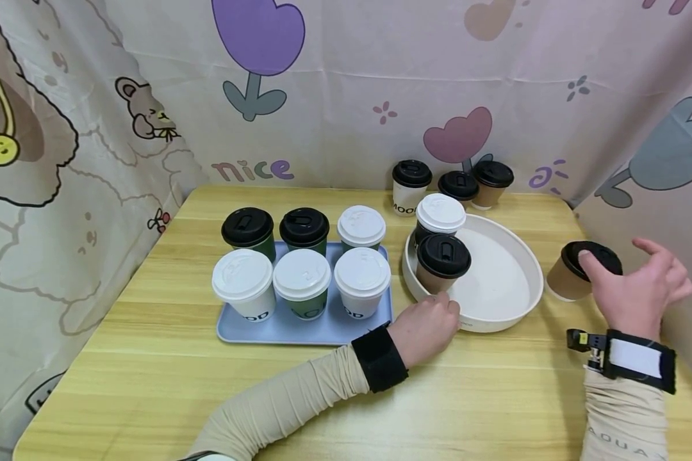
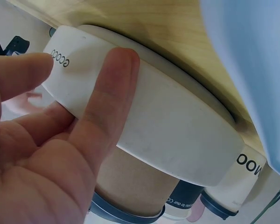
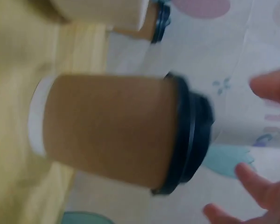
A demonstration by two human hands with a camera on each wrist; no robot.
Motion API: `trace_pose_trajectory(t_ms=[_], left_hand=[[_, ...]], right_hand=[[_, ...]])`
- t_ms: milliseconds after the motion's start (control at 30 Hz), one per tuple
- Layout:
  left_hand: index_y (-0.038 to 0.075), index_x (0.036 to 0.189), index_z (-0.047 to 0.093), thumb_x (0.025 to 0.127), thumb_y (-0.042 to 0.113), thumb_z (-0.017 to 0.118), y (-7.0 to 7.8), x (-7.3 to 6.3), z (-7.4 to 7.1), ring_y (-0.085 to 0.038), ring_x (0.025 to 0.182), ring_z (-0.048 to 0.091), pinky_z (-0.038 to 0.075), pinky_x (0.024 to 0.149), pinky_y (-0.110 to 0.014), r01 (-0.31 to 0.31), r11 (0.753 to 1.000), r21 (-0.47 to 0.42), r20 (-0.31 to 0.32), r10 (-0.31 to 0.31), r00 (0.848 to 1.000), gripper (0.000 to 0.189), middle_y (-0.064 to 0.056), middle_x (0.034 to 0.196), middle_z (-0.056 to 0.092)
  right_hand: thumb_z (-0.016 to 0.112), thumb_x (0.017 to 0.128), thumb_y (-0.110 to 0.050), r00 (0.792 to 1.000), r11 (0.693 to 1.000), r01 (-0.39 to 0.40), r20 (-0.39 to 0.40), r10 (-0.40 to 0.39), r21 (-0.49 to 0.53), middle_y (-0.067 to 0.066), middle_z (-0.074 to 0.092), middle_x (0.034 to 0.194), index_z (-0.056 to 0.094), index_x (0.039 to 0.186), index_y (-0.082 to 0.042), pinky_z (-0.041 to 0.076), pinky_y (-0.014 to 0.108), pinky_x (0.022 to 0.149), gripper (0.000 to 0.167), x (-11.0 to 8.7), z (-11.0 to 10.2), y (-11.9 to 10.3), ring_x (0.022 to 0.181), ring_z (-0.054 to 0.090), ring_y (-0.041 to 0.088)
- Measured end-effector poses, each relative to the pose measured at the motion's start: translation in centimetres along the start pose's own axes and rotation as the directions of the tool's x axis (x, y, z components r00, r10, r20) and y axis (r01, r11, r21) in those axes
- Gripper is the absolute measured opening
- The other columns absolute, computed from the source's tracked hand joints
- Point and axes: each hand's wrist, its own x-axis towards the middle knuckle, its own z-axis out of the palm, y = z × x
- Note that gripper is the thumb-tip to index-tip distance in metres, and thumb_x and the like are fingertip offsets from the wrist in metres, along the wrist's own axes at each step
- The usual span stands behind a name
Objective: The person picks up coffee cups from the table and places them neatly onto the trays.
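My left hand [image 1: 427, 328] grips the near left rim of a round white tray [image 1: 504, 275]; in the left wrist view, fingers [image 2: 107, 88] lie across its outer wall. Inside the tray, close to that hand, stands a brown paper cup with a black lid [image 1: 444, 256]. A cup with a white lid [image 1: 441, 213] is behind it. To the right of the tray, my right hand [image 1: 640, 291] hovers with spread fingers at another brown cup [image 1: 568, 275]. The right wrist view shows that cup's black lid [image 3: 189, 135] apart from the fingertips.
A blue rectangular tray [image 1: 305, 334] on the left bears several lidded cups in two rows. Behind the round tray, by the curtain [image 1: 346, 128], stand a white cup [image 1: 406, 197] and two more black-lidded cups [image 1: 492, 182]. The wooden table [image 1: 484, 397] extends in front.
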Motion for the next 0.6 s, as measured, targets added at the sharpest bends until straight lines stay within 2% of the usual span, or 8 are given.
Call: trace_pose_trajectory(t_ms=[67, 133, 267, 400, 600], left_hand=[[0.01, 0.094, 0.071, 0.102, 0.016, 0.061, 0.0, 0.1, 0.0, -0.008, 0.075, 0.064, 0.055, 0.061, -0.018, -0.007, 1.0, 0.007, -0.001, 0.007, 1.0, 0.015, 0.0, 0.083, 0.062], [0.01, 0.094, 0.071, 0.102, 0.015, 0.06, 0.0, 0.1, -0.1, -0.007, 0.075, 0.063, 0.055, 0.061, -0.018, -0.012, 1.0, 0.013, 0.001, 0.012, 1.0, 0.015, 0.0, 0.083, 0.063], [0.01, 0.094, 0.071, 0.102, 0.017, 0.061, 0.0, 0.0, -0.1, -0.007, 0.075, 0.064, 0.055, 0.061, -0.018, -0.007, 1.0, 0.015, -0.001, 0.007, 1.0, 0.015, 0.0, 0.083, 0.062], [0.011, 0.092, 0.071, 0.101, 0.014, 0.061, 0.0, 0.0, -0.1, -0.008, 0.075, 0.063, 0.055, 0.061, -0.019, 0.0, 1.0, 0.014, -0.011, 0.0, 1.0, 0.013, 0.0, 0.083, 0.062], [0.011, 0.091, 0.071, 0.099, 0.011, 0.061, 0.1, 0.0, 0.0, -0.007, 0.074, 0.063, 0.055, 0.062, -0.019, -0.003, 0.999, 0.035, -0.027, 0.004, 1.0, 0.013, 0.001, 0.082, 0.062]], right_hand=[[0.07, 0.09, -0.047, 0.995, 0.998, -0.034, 0.095, 0.039, -0.062, 0.021, 0.007, 0.166, 0.023, 0.163, -0.013, 0.016, 0.059, 0.118, 0.093, 0.4, -0.3, 0.5, 0.147, -0.002, 0.036], [0.07, 0.091, -0.05, 0.985, 0.994, -0.034, 0.165, 0.051, -0.102, 0.026, 0.001, 0.165, 0.015, 0.164, -0.01, 0.017, 0.067, 0.115, 0.1, 0.8, -0.3, 1.0, 0.147, -0.003, 0.043], [0.069, 0.091, -0.052, 0.968, 0.993, -0.023, 0.245, 0.051, -0.115, 0.033, -0.001, 0.164, 0.011, 0.164, -0.008, 0.021, 0.076, 0.11, 0.103, 1.3, 0.1, 1.6, 0.146, 0.003, 0.052], [0.068, 0.093, -0.05, 0.959, 0.994, 0.003, 0.282, 0.029, -0.113, 0.037, 0.006, 0.162, 0.014, 0.164, -0.005, 0.025, 0.075, 0.11, 0.1, 1.7, 0.7, 1.9, 0.145, 0.013, 0.055], [0.069, 0.094, -0.044, 0.966, 0.993, 0.032, 0.258, -0.002, -0.113, 0.036, 0.015, 0.162, 0.022, 0.163, -0.005, 0.023, 0.07, 0.114, 0.093, 1.8, 1.7, 2.2, 0.146, 0.017, 0.053]])
